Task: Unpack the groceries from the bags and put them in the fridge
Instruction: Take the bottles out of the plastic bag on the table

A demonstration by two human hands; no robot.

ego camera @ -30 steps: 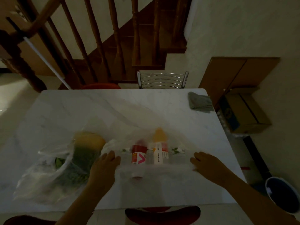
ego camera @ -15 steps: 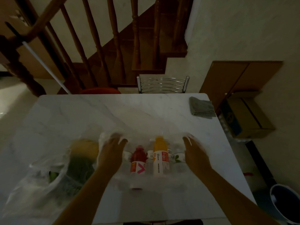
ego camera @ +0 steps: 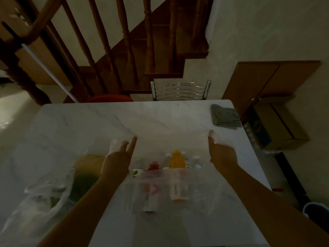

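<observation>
— Head view first: which step are you on?

— Opening the bag (ego camera: 170, 193). It sits on the desk (ego camera: 89, 122) right in front of me, a thin clear plastic one with the bottles standing inside. I am spreading its mouth wide so I can get at them. Nothing has come out yet, as far as I can judge.

— What are your hands doing?

— My left hand (ego camera: 118, 160) has a bunch of the plastic pinched at the far left of the mouth, with two fingers sticking out straight. My right hand (ego camera: 221, 155) is out at the far right; film lies over its fingertips, but I cannot tell whether that grip is closed on the plastic or only pressing against it.

— And the groceries?

— A red bottle (ego camera: 152, 177) and an orange bottle (ego camera: 177, 168) stand side by side between my wrists, with some smaller clear bottles (ego camera: 195, 162) just beside them. A second bag (ego camera: 46, 196) with something green and yellow in it lies to my left, untouched.

— Next move?

— Let go of one side and take a bottle by the neck. The film is limp, so I expect it to slump back over the caps once released.
</observation>
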